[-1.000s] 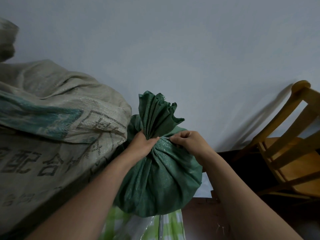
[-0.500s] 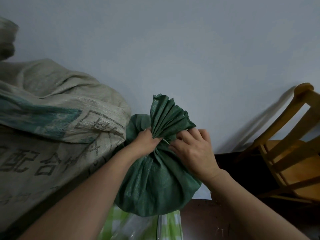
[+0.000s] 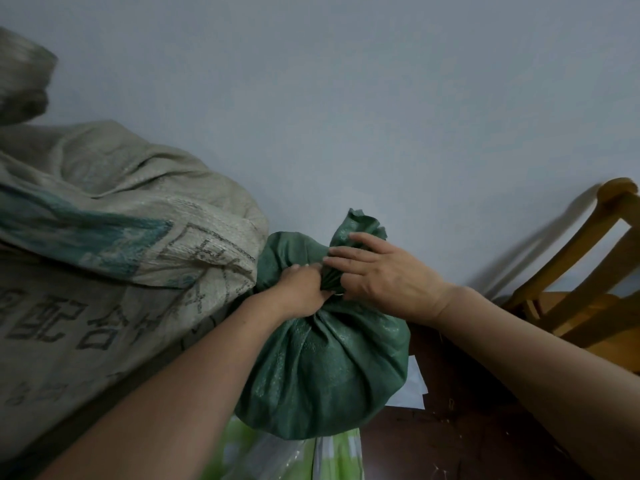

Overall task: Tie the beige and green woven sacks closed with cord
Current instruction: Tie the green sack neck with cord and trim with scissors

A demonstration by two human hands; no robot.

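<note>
A full green woven sack [image 3: 325,368] stands in the middle against the wall, its mouth gathered into a neck that leans to the right. My left hand [image 3: 299,292] is clenched around that neck from the left. My right hand [image 3: 384,275] lies over the bunched top from the right, fingers spread and pressing the fabric down. A thin pale bit of cord [image 3: 337,294] shows between the two hands; where it runs is hidden. A large beige woven sack [image 3: 114,258] with dark printed characters and a teal patch leans at the left, touching the green one.
A wooden chair [image 3: 588,292] stands at the right by the pale wall. Under the green sack lies a green-and-white checked plastic bag [image 3: 301,455]. A white sheet [image 3: 414,386] and dark brown floor [image 3: 450,438] are at lower right. Another grey sack [image 3: 20,77] is at upper left.
The sack's gathered top has been bent down toward the right. My right hand moved from pinching at the neck to lying flat over the bunched top. My left hand kept its grip.
</note>
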